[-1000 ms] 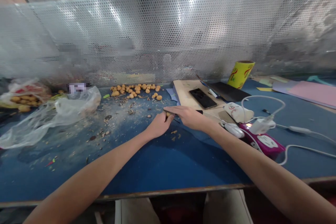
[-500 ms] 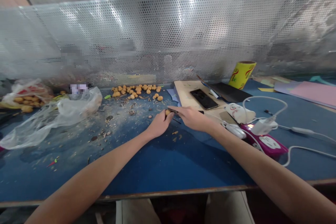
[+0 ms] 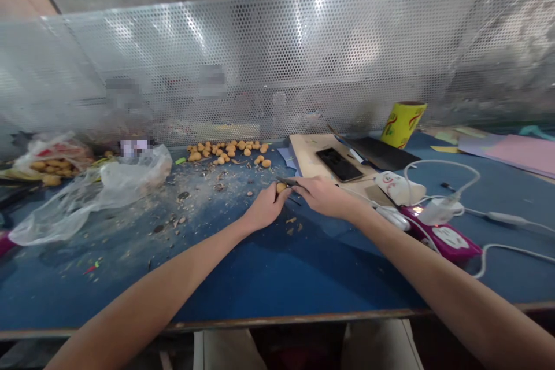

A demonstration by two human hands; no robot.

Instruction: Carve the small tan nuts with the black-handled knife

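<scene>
1. Our left hand pinches a small tan lump above the blue bench, with our right hand right up against it, gripping a small dark blade on the lump.
2. Lots left, tbh: a heap of tan lumps sits beyond, though shavings already litter the bench.

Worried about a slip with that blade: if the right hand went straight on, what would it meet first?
Probably the round tan nut pinched in the left hand, just ahead of the dark blade in the right hand; depth is hard to judge here.
</scene>
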